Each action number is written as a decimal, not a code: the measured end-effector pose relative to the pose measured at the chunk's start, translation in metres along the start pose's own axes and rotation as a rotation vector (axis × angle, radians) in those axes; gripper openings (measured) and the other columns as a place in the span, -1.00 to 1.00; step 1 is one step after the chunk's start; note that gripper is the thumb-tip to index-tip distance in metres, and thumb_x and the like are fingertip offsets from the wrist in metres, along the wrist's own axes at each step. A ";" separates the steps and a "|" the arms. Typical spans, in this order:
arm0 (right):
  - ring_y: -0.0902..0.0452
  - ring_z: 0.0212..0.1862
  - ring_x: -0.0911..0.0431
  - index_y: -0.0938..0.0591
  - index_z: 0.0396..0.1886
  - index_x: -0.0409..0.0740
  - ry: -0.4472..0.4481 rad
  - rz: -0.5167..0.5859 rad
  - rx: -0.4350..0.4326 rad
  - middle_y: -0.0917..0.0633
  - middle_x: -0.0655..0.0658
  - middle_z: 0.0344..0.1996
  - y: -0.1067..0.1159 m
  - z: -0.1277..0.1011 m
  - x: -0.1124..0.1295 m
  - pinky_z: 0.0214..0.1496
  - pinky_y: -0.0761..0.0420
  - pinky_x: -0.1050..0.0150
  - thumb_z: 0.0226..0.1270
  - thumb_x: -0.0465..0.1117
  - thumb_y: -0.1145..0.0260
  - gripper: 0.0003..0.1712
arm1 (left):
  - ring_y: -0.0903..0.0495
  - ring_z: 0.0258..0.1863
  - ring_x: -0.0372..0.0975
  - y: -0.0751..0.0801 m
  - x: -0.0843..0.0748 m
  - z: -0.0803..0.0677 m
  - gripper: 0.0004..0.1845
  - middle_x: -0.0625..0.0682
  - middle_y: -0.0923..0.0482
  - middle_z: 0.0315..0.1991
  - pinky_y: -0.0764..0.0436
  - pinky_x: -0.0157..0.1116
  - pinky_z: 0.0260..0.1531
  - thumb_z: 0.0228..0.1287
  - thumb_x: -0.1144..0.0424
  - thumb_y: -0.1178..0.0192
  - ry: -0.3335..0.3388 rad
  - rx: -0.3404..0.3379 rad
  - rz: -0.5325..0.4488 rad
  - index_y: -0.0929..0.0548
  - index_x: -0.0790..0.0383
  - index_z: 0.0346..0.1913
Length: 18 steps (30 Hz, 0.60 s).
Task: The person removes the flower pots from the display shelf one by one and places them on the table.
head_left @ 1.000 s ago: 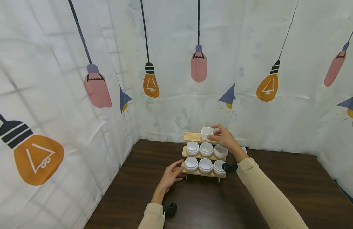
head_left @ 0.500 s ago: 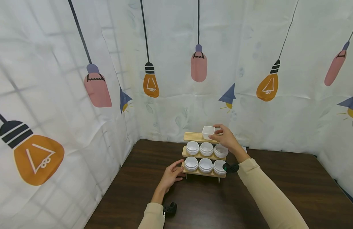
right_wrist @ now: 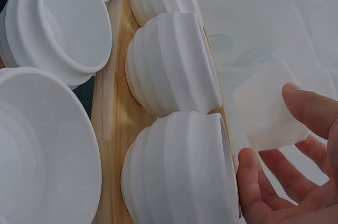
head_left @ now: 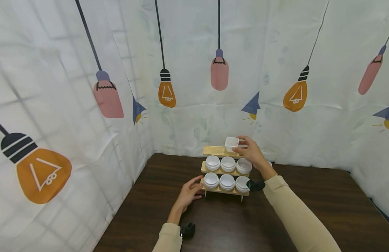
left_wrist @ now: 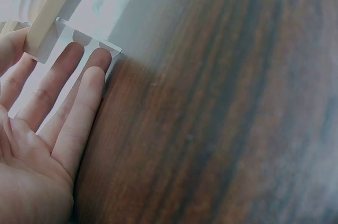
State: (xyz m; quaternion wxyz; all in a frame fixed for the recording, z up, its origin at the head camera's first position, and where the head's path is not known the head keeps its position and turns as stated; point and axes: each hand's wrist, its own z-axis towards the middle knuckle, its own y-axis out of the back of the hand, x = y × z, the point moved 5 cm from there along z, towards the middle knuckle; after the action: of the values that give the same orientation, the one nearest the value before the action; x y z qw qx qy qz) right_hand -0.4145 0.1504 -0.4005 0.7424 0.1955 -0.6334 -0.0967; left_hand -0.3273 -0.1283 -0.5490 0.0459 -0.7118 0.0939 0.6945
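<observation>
A tiered wooden stand (head_left: 214, 151) on clear supports bears two rows of white round ribbed bowls (head_left: 228, 163). At the back, my right hand (head_left: 249, 150) pinches a small white square bowl (head_left: 231, 144) between thumb and fingers. This square bowl (right_wrist: 266, 110) lies beyond a row of ribbed bowls (right_wrist: 171, 63) in the right wrist view. It is over the top tier; whether it touches the wood I cannot tell. My left hand (head_left: 188, 195) grips the left end of the lowest tier. In the left wrist view, thumb and index finger meet the wooden board (left_wrist: 53, 15), other fingers by a clear support (left_wrist: 87, 36).
The stand is on a dark wooden table (head_left: 219, 224). Part of a white object (head_left: 270, 163) shows behind my right forearm. A white curtain (head_left: 188, 126) printed with lamps hangs behind and at the left of the table.
My right hand and the square bowl have shifted slightly to the right and up along the top tier. My left hand stays on the stand's lowest tier.
</observation>
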 end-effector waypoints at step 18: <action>-0.52 0.30 -0.36 -0.27 0.59 -0.08 0.014 0.057 -0.005 -0.42 -0.42 0.41 0.012 -0.015 0.000 0.12 -0.71 -0.09 0.44 -0.20 -0.38 -0.20 | -0.74 0.01 0.04 0.000 -0.001 0.000 -0.46 0.22 -0.68 0.14 -0.75 -0.07 -0.04 0.55 0.07 -0.16 -0.004 0.001 0.005 -0.43 0.08 0.49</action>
State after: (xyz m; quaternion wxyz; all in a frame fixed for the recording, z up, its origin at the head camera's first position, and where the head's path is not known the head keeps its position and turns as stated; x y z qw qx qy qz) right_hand -0.4014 0.1641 -0.3974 0.7496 0.1763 -0.6334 -0.0759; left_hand -0.3273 -0.1281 -0.5480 0.0446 -0.7103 0.0959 0.6959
